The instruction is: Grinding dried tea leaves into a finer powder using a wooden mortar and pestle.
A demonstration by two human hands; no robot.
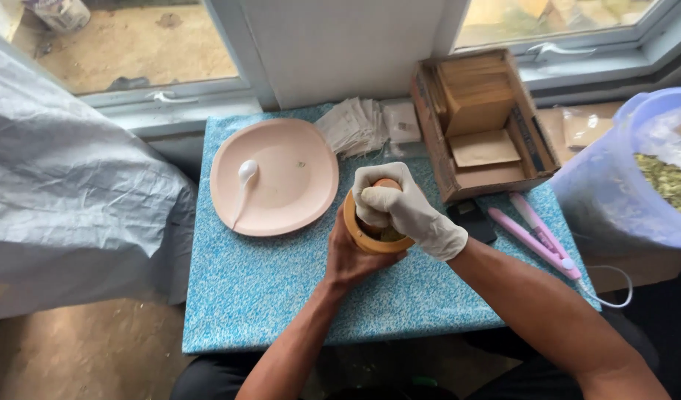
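The mortar (370, 235) sits mid-worktop (266, 281), and my bare left hand (351, 259) is wrapped around its side. My gloved right hand (400, 211) is closed on the pestle (387, 183), pressing down into the bowl. Left of it I see a pink plate (281, 178) with a white spoon (243, 181) on it. Behind are paper sachets (353, 126) and a cardboard box (482, 122); on the right, a pink sealer (537, 233) and a tub (636, 178) of dried leaves.
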